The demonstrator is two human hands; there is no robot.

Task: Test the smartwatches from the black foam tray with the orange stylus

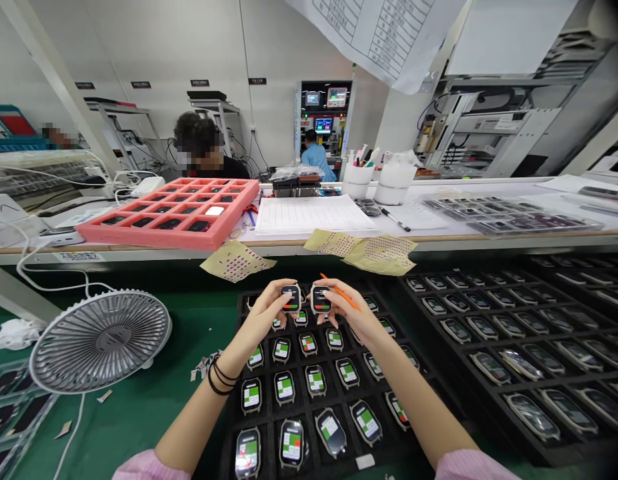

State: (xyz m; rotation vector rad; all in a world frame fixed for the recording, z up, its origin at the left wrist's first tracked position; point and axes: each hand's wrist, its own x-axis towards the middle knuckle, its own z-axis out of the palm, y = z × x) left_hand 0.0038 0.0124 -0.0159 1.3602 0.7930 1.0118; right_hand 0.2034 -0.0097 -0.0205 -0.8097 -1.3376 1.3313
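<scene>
My left hand (269,303) is closed round a smartwatch (291,298) without a strap, its lit screen facing me and the thumb on the glass. A second smartwatch (321,299) sits in my right hand (353,310), close beside the first, with the thumb at its screen. An orange stick-like tool (341,291), perhaps a pen, also lies between the right-hand fingers. Both hands are above a black foam tray (269,419) holding rows of watches. Many of those watches show green and white screens, a few with red or orange patches. My forearms hide some of them.
On the right stand more black trays of watches (506,325). A grey fan (106,340) is at left on the green mat (181,393). A pink foam tray (219,235), papers (309,215) and white cups (357,180) line the shelf; yellow sticker sheets (381,253) hang over its edge. Two people sit beyond.
</scene>
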